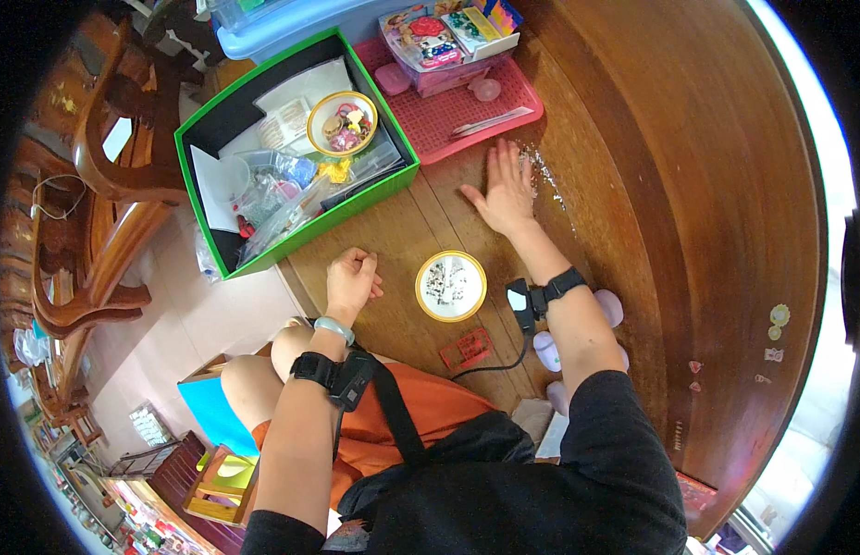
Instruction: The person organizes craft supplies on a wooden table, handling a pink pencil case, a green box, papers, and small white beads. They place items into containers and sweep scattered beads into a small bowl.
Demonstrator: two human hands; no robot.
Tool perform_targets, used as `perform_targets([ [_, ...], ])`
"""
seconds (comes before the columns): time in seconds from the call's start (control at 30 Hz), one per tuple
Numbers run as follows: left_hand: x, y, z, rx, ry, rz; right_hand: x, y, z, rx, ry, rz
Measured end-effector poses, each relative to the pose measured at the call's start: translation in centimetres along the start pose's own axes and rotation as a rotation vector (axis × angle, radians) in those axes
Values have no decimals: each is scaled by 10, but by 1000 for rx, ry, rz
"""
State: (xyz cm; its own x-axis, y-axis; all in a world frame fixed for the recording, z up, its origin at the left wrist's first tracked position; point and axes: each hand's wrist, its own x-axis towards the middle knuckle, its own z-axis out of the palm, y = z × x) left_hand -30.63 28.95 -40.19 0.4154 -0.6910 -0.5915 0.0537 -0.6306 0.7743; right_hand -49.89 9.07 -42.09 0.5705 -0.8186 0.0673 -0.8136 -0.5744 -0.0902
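My right hand (507, 191) lies flat on the wooden table (420, 222), fingers stretched out. A line of tiny white and silvery bits (546, 178) is scattered along its outer side, some by the fingers. My left hand (353, 279), a pale bangle at its wrist, is curled closed above the table's near left edge; whatever its fingers hold, if anything, is hidden. Between the two hands, a little nearer to me, stands a white bowl with a yellow rim (451, 316). Small dark and whitish pieces lie inside it.
A green-edged box (323, 220) at the left holds plastic bags and another yellow-rimmed bowl (311, 126) of trinkets. Beyond my right hand sits a pink tray (393, 111) with a filled container (453, 46). Near me are a red piece (467, 348) and lilac round objects (545, 351).
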Motion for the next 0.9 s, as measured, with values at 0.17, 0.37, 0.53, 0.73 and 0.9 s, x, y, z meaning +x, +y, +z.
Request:
perform_targets([
  [0.17,1,1,-1,-8,-9,-2,23,-19,4,1,19,-67],
  [0.37,1,0,0,-15,-16,7,27,7,-3,-14,108,-16],
  [0.53,1,0,0,-12,-11,-10,31,3,-15,-44,37,7],
  [0.73,1,1,0,-23,-15,-16,31,17,-9,-78,50,67],
  [0.9,1,2,0,5,-16,-9,34,21,-5,-129,113,-14],
])
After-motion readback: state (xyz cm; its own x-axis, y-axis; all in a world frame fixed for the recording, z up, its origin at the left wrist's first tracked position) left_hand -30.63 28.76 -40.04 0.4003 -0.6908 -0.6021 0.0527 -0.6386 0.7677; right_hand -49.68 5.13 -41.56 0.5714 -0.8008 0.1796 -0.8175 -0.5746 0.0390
